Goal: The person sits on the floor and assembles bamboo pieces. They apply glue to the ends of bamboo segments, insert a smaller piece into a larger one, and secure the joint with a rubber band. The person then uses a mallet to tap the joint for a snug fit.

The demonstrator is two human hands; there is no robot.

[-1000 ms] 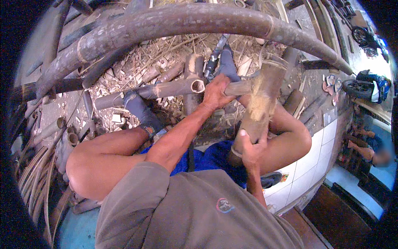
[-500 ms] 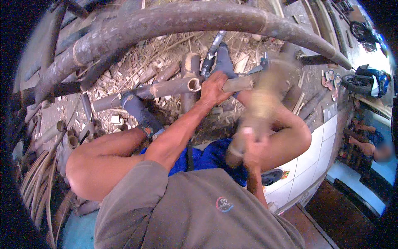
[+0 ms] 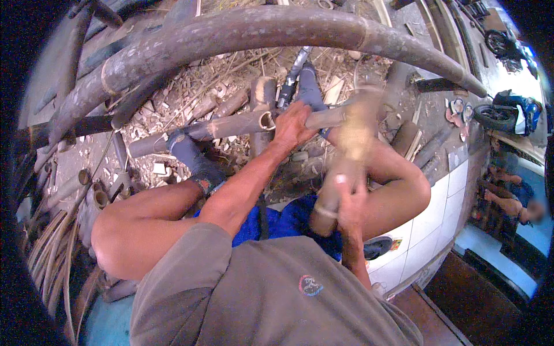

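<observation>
My left hand [image 3: 293, 124] is closed around a short, round, brown piece [image 3: 326, 118] that looks like wood or bamboo. Its right part sticks out of my fist, and the rest is hidden by my fingers. Just left of the fist is the open end of a bamboo pole [image 3: 231, 126], which lies across a thicker bamboo piece [image 3: 264, 95]. My right hand [image 3: 351, 207] grips a thick bamboo club [image 3: 327, 202] near its lower end. The club's pale, worn upper part is smeared by motion and overlaps the right end of the short piece.
A long, thick bamboo pole [image 3: 231, 36] arches across the far side. Wood chips [image 3: 164, 104] litter the ground around my feet. Cut bamboo pieces [image 3: 68, 183] and split strips [image 3: 55, 248] lie at left. White tiles [image 3: 430, 219], sandals [image 3: 459, 109], a motorbike [image 3: 508, 115] and another person [image 3: 511, 199] are at right.
The bamboo club is blurred in both frames, its top now slightly further left. My left hand keeps its hold and has shifted slightly left in the picture.
</observation>
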